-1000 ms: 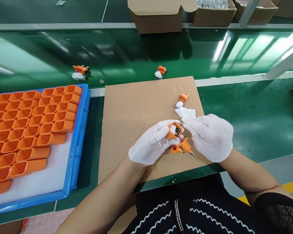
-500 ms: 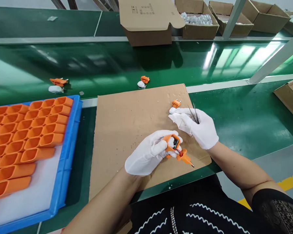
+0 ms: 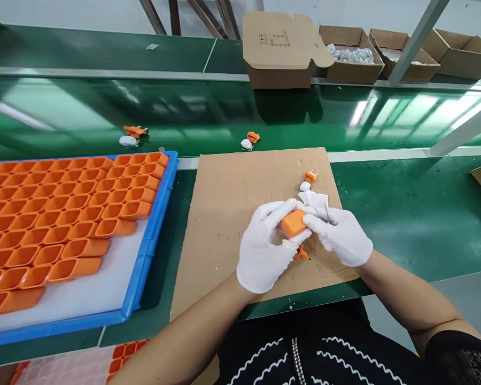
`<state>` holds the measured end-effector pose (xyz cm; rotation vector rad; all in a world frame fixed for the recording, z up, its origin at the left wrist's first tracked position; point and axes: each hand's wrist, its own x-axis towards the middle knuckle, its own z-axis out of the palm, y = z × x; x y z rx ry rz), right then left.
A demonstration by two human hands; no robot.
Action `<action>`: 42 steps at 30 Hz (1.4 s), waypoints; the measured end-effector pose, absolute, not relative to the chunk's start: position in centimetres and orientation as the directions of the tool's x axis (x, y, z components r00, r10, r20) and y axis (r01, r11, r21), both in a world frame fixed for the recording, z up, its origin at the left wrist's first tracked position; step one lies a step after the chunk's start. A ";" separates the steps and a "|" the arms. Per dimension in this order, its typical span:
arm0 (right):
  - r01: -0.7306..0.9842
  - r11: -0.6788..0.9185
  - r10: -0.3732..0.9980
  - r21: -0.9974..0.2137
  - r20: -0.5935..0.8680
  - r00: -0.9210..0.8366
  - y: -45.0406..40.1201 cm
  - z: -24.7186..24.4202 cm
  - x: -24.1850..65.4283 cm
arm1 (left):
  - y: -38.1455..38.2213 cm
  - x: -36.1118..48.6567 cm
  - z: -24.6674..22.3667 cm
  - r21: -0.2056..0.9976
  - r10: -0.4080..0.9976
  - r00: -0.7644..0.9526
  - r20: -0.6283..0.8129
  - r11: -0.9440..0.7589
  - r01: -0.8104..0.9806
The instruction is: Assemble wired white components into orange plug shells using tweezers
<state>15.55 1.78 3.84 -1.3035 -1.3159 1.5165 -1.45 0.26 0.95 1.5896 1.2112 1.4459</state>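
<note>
A gloved left hand point(image 3: 269, 247) gripped an orange housing point(image 3: 293, 223) toward the cardboard sheet's point(image 3: 228, 214) right edge; the right hand point(image 3: 342, 234) closed on tweezers point(image 3: 327, 215) alongside. Work looked partway: the half-hidden plug point(image 3: 302, 253) below seemed unseated, another unit point(image 3: 308, 181) waiting near the far right corner.

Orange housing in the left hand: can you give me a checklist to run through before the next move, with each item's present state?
1. Housing held: ok, gripped in the gloved left hand.
2. Its opening in view: not ok, a closed orange face is toward the camera.
3. Parts inside seated: cannot tell, the inside is hidden.
4. Right hand at the housing: ok, its fingertips are at the housing's side, but what they pinch is unclear.
5. Paper apart from the right hand: cannot tell, they overlap in view.
6. Plug below the left hand fully visible: not ok, partly covered by the fingers.
</note>
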 end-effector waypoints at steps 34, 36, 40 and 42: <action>-0.123 -0.505 0.838 -0.854 -0.451 -0.306 1.3 4.4 15.0 | -0.4 -2.0 1.9 0.744 0.827 0.122 0.549 -0.550 0.379; -0.103 -0.482 0.856 -0.870 -0.443 -0.266 1.3 4.6 14.8 | -0.6 -1.9 1.6 0.774 0.848 0.097 0.521 -0.517 0.367; -0.034 -0.255 0.961 -0.966 -0.250 -0.114 1.1 4.7 14.7 | -0.8 -1.6 1.2 0.839 0.883 -0.074 0.463 -0.410 0.357; 0.030 -0.088 0.995 -0.996 -0.089 -0.049 0.9 4.6 15.0 | -0.6 -1.5 1.2 0.880 0.888 -0.171 0.428 -0.367 0.301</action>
